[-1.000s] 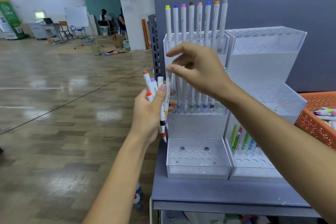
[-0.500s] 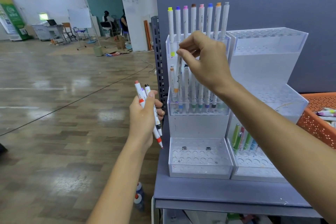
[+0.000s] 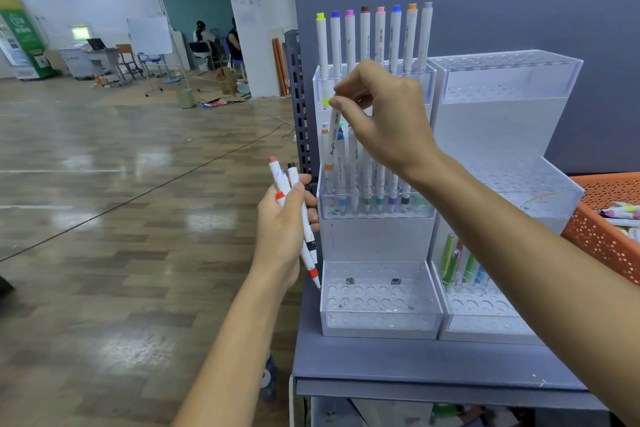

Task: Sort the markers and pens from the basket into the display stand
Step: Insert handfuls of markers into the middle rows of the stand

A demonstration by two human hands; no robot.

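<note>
my right hand pinches a marker by its top so it hangs straight into the display stand's middle row, at the left end. my left hand grips the spare markers just beside the stand, i judge for quick feeding; the basket sits far right.

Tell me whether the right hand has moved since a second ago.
Yes. The right hand, pinching a marker, has risen and shifted right against the display stand, away from the left hand.

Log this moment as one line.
right hand pinches marker at stand middle tier | left hand holds spare markers | basket at right
</note>
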